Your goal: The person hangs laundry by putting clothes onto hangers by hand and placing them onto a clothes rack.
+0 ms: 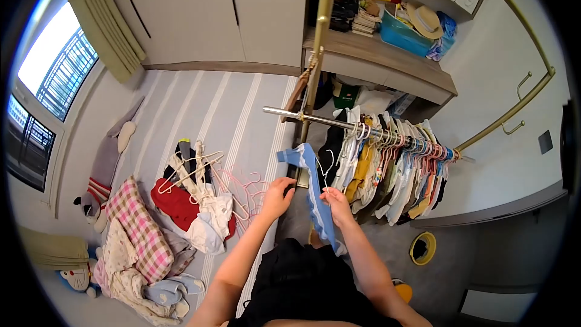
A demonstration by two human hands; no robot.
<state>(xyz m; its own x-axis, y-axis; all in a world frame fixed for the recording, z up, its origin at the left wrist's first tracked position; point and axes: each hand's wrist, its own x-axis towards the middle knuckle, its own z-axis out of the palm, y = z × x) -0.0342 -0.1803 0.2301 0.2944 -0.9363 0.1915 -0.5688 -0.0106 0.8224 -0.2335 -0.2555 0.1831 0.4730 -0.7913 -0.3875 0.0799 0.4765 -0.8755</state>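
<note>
A blue garment with a pale patterned edge [319, 197] hangs at the middle of the head view, beside a white hanger [327, 168]. My right hand [336, 204] is closed on the hanger and the garment's edge. To the left of the garment is my left hand [277, 198], its fingers curled and apart from the cloth, with nothing visible in them. Just beyond my right hand, a metal rail [330, 120] carries many small clothes on hangers [387, 163].
A striped bed [242, 103] on the left bears a red garment [175, 203], white clothes, pink hangers [247, 188] and a checked pillow [140, 230]. A brass frame [324, 18] rises ahead. On the floor at right stands a yellow basin [431, 255].
</note>
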